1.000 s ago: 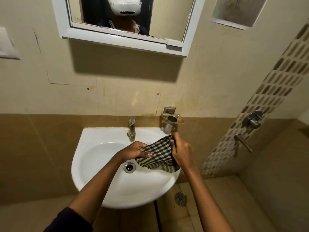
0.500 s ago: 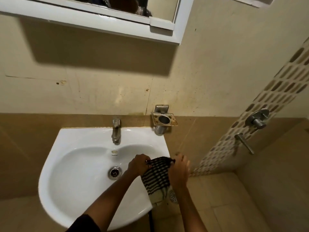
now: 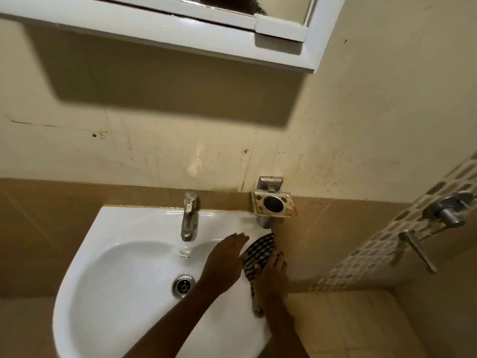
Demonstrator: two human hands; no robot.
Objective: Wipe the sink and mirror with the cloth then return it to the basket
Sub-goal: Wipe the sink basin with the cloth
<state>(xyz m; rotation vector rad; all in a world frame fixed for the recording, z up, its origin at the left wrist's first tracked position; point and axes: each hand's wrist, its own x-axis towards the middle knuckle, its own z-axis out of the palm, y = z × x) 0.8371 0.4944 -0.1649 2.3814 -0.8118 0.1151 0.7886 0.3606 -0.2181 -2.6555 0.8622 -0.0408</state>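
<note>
A black-and-white checked cloth (image 3: 259, 250) lies over the right rim of the white sink (image 3: 124, 262). My right hand (image 3: 272, 276) presses flat on the cloth's lower part, and a strip of it hangs below the hand. My left hand (image 3: 222, 262) rests flat beside it on the basin's right slope, fingers extended, touching the cloth's edge. The white-framed mirror (image 3: 180, 29) hangs above; only its lower edge shows. No basket is in view.
A steel tap (image 3: 189, 218) stands at the sink's back, the drain (image 3: 183, 285) below it. A rusty soap holder (image 3: 273, 202) is mounted on the wall right of the sink. Shower valve handles (image 3: 446, 210) stick out at the far right.
The cloth went from being stretched between both hands over the basin to lying on the right rim. Both hands now lie flat. The view has closed in on the sink.
</note>
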